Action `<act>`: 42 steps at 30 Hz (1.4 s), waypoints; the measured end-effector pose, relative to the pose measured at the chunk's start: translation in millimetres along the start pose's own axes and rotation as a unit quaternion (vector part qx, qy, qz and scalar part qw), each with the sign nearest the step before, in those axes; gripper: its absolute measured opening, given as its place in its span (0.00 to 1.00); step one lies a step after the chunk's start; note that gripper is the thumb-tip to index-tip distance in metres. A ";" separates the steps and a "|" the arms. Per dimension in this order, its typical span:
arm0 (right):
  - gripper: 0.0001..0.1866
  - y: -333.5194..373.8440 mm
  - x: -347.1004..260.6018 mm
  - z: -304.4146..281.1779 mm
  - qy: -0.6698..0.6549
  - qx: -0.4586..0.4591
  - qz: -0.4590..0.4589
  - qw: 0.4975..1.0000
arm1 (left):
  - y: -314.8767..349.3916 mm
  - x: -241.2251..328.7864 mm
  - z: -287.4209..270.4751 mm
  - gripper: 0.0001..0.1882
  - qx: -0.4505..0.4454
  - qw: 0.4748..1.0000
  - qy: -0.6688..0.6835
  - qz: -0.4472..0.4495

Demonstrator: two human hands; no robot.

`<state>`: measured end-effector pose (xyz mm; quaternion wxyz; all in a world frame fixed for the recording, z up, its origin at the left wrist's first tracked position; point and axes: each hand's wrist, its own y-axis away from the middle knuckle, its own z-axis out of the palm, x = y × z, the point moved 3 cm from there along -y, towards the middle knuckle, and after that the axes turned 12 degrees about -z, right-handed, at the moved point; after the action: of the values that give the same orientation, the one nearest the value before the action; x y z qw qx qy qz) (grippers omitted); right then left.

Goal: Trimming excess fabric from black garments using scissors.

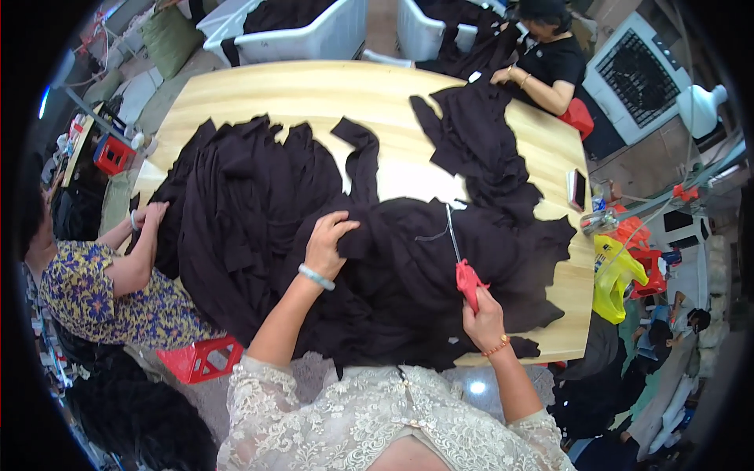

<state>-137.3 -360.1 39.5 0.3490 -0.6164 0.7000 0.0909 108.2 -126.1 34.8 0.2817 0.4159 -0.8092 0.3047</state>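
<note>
My right hand [483, 320] is wrapped round the red handle of a pair of scissors [469, 281]. The slim metal blades point away from me over the dark cloth, and a loose thread [430, 238] lies beside them. With bent fingers, my left hand [323, 247] grips an edge of a dark garment [385, 235] spread in front of me. Its fingertips are partly hidden by the cloth. Left of that hand, a large heap of dark garments [243, 188] covers the table.
The wooden table [290, 86] carries more dark garments [479, 129] and a phone [577, 191] near its right edge. One co-worker [118, 290] handles cloth at the left, another [554, 63] at the far right. White bins [306, 43] stand behind; a yellow bag [616, 279] hangs at right.
</note>
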 end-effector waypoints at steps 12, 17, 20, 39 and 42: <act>0.09 -56.7 -45.6 -199.0 -0.112 -0.025 0.001 0.993 | 52.3 120.8 -155.1 0.15 0.079 0.940 0.327 0.058; 0.11 -147.0 12.8 -148.7 0.128 0.086 0.015 0.988 | -17.9 30.5 -83.0 0.14 0.065 0.923 0.341 -0.165; 0.14 -135.2 18.1 -111.3 0.043 0.093 0.032 0.994 | 12.0 -9.1 -33.4 0.19 0.066 0.925 0.279 -0.250; 0.11 -18.6 24.0 -104.3 0.316 -0.179 0.105 0.926 | 97.1 36.1 35.8 0.13 -0.219 0.567 0.592 -0.529; 0.13 -7.0 -4.5 -106.8 0.268 -0.108 0.015 0.957 | 91.1 33.5 43.6 0.11 -0.202 0.480 0.683 -0.512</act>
<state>-171.0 -417.7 123.4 0.0785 -0.6417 0.7629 0.0030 5.8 -131.9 6.4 0.9280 0.3491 -0.0444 0.1224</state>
